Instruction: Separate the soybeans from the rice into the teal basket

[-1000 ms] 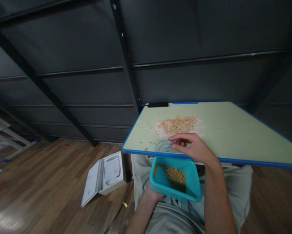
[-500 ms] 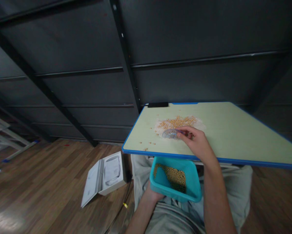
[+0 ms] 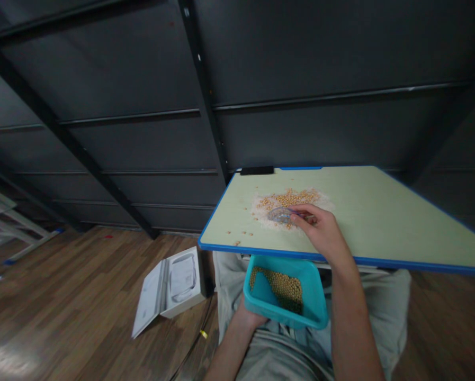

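My right hand [image 3: 315,221] pinches the handle of a clear, bluish plastic spoon [image 3: 279,215] above the small table [image 3: 380,211]. The spoon's bowl lies low over a heap of yellow soybeans [image 3: 289,198] mixed with whitish grains [image 3: 320,198] that look like rice. Below the table edge, over my lap, my left hand [image 3: 253,316] grips a teal plastic basin [image 3: 314,286] from its lower left side, fingers hidden beneath it. More soybeans [image 3: 288,288] and a darker patch of small beans lie inside the basin, partly behind a teal flap or divider [image 3: 264,290].
The table has a blue rim, with a black block [image 3: 257,171] on its far left edge. A few stray beans [image 3: 244,233] lie near the front left. On the wooden floor are an opened white box [image 3: 184,280] and a cable [image 3: 193,344]. A dark panelled wall [image 3: 142,143] stands behind.
My right hand has drawn the spoon slightly to the right across the grains, and a few beans now show just below its bowl. My left hand and the basin have not moved.
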A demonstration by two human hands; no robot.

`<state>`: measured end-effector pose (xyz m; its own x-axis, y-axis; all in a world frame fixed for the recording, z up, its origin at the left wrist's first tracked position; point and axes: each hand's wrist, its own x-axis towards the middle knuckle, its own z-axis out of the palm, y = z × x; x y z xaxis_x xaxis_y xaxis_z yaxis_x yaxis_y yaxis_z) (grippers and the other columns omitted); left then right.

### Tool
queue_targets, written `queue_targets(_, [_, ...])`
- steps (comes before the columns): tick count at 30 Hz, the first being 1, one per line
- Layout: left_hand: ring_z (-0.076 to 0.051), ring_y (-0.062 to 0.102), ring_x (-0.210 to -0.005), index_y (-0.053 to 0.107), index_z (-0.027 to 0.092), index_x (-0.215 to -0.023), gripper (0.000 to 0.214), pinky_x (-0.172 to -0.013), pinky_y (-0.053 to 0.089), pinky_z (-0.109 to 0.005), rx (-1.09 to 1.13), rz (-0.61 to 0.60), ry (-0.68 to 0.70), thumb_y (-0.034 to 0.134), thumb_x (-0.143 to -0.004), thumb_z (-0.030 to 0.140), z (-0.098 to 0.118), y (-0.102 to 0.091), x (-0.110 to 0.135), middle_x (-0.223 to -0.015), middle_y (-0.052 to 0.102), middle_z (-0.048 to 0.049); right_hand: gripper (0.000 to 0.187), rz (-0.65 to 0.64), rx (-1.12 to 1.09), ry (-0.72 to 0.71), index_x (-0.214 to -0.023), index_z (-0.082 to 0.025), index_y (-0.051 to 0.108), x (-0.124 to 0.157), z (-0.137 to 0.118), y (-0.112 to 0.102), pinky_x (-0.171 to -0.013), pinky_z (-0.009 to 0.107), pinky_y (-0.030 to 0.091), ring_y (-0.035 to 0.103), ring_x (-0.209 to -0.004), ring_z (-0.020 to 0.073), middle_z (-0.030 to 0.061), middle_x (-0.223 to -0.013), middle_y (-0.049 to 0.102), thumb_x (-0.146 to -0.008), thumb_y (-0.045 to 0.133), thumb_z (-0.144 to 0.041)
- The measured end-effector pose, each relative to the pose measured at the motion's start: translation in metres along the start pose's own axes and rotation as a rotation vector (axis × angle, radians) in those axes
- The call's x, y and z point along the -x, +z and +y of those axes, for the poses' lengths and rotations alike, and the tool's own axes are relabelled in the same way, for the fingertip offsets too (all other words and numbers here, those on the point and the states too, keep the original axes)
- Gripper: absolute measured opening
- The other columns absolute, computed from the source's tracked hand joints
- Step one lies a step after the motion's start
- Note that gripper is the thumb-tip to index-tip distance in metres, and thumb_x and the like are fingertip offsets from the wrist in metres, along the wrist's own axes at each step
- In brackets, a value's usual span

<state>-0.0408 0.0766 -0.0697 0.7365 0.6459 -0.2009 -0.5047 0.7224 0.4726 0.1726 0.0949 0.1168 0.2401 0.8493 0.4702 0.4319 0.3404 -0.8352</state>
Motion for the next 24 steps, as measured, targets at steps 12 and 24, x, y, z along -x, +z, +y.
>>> queue_targets(12, [-0.031,0.069,-0.123,0.083,0.027,-0.102,0.068,-0.115,0.042,-0.062,-0.075,-0.097,0.013,0.017,-0.101,0.046,-0.0013,-0.0012,-0.0012,-0.104,0.086,-0.0073,0.022,-0.081,-0.044,-0.006,-0.106,-0.023,0.083,0.0019,-0.0056,0.0007,-0.078,0.039,0.054,0.073,-0.088,0.0245,0.0077,-0.107,0.083,-0.09,0.072,-0.032])
queue_targets(24, [-0.03,0.065,-0.13,0.081,0.028,-0.093,0.065,-0.117,0.041,-0.059,-0.096,-0.012,-0.017,0.019,-0.099,0.048,-0.0015,-0.0024,-0.0036,-0.108,0.085,-0.0056,0.02,-0.098,-0.057,-0.001,-0.104,-0.023,0.083,0.0017,-0.0087,0.0006,-0.077,0.038,0.053,0.071,-0.085,0.0229,0.0065,-0.102,0.082,-0.088,0.072,-0.03])
